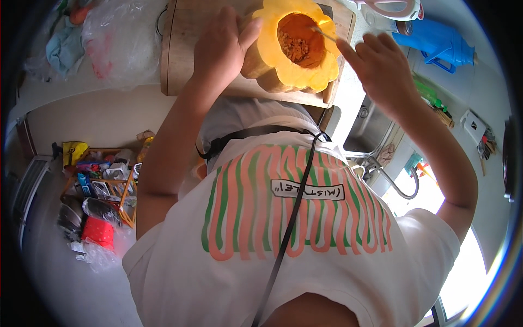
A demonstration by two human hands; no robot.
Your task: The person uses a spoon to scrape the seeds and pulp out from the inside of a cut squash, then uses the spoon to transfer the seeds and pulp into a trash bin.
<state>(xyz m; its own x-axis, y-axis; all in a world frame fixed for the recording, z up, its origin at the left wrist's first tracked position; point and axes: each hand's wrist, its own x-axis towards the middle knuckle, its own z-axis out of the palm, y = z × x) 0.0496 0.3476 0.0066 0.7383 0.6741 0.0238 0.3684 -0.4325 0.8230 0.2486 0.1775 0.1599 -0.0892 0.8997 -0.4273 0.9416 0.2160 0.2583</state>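
A cut pumpkin [265,77] with orange flesh and a scooped-looking hollow sits on a wooden cutting board [179,53], its cut face towards me. Seeds and stringy pulp [295,48] lie inside the hollow. My left hand [222,47] holds the pumpkin's left side, the thumb near its rim. At the other side, my right hand [378,65] grips a thin metal utensil [326,35], probably a spoon, whose far end reaches into the hollow. The shape of that end is hard to make out. Part of a dark flat thing shows behind the pumpkin.
A clear plastic bag [122,41] and a light blue cloth [65,49] lie left of the board. To the right are a steel sink [365,126] with a curved faucet [398,188], a glass jar [384,20] and a blue jug [441,41]. A packed rack [130,184] stands lower left.
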